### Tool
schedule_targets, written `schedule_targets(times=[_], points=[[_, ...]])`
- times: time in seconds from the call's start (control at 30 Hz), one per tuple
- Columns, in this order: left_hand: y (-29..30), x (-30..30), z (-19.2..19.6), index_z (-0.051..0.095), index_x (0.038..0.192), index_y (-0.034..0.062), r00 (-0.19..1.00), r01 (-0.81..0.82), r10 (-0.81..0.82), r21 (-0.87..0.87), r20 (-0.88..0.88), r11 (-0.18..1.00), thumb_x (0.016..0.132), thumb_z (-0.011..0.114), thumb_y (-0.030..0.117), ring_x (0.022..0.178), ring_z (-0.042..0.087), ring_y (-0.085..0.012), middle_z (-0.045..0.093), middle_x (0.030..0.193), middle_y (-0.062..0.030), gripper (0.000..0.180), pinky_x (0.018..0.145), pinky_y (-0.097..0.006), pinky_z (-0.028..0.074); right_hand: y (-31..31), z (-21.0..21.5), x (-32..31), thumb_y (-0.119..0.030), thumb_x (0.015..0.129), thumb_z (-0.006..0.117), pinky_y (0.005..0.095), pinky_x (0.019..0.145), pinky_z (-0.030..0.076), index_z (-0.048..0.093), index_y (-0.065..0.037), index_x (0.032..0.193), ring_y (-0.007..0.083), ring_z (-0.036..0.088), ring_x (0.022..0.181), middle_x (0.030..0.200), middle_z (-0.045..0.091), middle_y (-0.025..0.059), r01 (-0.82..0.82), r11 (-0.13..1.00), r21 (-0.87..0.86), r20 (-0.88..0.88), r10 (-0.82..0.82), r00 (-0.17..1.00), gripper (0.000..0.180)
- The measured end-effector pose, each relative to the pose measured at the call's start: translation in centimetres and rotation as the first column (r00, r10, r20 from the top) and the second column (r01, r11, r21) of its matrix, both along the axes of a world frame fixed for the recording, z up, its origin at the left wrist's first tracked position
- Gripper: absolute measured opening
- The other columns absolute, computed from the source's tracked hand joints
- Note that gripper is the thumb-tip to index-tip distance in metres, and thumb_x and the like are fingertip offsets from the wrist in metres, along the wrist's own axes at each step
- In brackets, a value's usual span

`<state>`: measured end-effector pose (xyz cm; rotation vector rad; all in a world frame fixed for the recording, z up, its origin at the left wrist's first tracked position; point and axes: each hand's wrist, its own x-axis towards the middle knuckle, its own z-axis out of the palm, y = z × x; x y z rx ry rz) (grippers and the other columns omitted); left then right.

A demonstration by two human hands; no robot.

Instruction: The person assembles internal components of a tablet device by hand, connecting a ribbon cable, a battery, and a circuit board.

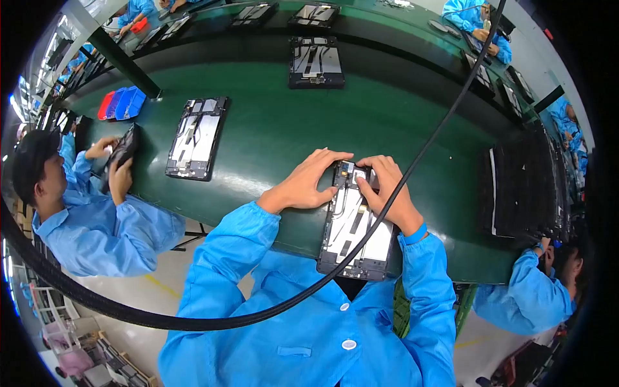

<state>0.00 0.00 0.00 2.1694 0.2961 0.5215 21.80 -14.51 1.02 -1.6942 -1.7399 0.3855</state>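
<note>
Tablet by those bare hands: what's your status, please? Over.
Left hand at upper left edge, right hand over top end. Tablet lies opened up. Black cable crosses the view of it.

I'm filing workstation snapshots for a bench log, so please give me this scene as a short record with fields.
Work in hand: opened tablet, internals facing up
Left hand: at the tablet's upper left corner
Right hand: over its upper right corner, thumb on the internals
Surface: green table
Other units: left tablet; far tablet
Containers: blue bins, beside red bin
Foreground: black cable, crossing the view
Left neighbour: co-worker holding a dark device
</note>
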Motion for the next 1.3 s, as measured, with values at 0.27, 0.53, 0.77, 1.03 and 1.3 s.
schedule_targets(times=[0.27,0.53,0.77,1.03,1.3], points=[[0.3,0.4,0.6,0.053,0.159,0.0108,0.998,0.059,-0.058,0.015,-0.029,0.998,0.082,0.073,0.009,0.132,0.051,-0.0411,0.058,0.141,-0.019,0.079,0.121,-0.051,0.039,0.2,-0.4,0.0,-0.009,0.085,0.084,0.0436,0.087,0.049,0.074,-0.005,0.096,0.0318,0.056,0.098,0.101,0.064,0.0091,0.142,0.971,0.192,-0.017,-0.141,0.99,0.015],[0.2,0.3,0.8,0.052,0.162,0.013,0.993,0.066,-0.067,-0.022,-0.093,0.998,0.081,0.073,0.008,0.137,0.048,-0.041,0.055,0.148,-0.018,0.083,0.125,-0.052,0.035,-0.1,-0.6,0.1,-0.011,0.084,0.085,0.0432,0.086,0.045,0.072,-0.006,0.091,0.0301,0.054,0.091,0.092,0.062,0.007,0.069,0.982,0.176,0.107,-0.089,0.99,0.015],[0.2,0.3,1.0,0.051,0.164,0.0147,0.99,0.078,-0.084,-0.052,-0.113,0.996,0.079,0.073,0.007,0.138,0.046,-0.0429,0.053,0.149,-0.0192,0.088,0.127,-0.053,0.031,0.2,0.3,-0.1,-0.016,0.083,0.085,0.0431,0.085,0.043,0.069,-0.007,0.086,0.0287,0.057,0.079,0.081,0.059,0.0062,0.026,0.975,0.222,0.051,-0.038,0.998,0.019],[0.6,0.3,1.1,0.05,0.165,0.0157,0.986,0.086,-0.097,-0.084,-0.138,0.993,0.078,0.073,0.005,0.139,0.046,-0.0418,0.053,0.149,-0.019,0.09,0.127,-0.053,0.031,0.2,0.1,0.1,-0.016,0.082,0.086,0.0389,0.076,0.037,0.069,-0.01,0.08,0.0211,0.052,0.064,0.067,0.053,0.0019,0.069,0.985,0.16,0.086,-0.084,0.993,0.018],[0.8,0.3,1.2,0.048,0.166,0.0134,0.985,0.115,-0.123,-0.068,-0.121,0.991,0.079,0.076,0.007,0.14,0.046,-0.0412,0.053,0.152,-0.0188,0.092,0.128,-0.052,0.028,0.2,-0.7,0.2,-0.021,0.082,0.089,0.0387,0.073,0.035,0.073,-0.011,0.079,0.0194,0.044,0.055,0.057,0.047,0.001,0.135,0.978,0.159,0.019,-0.14,0.99,0.019]])
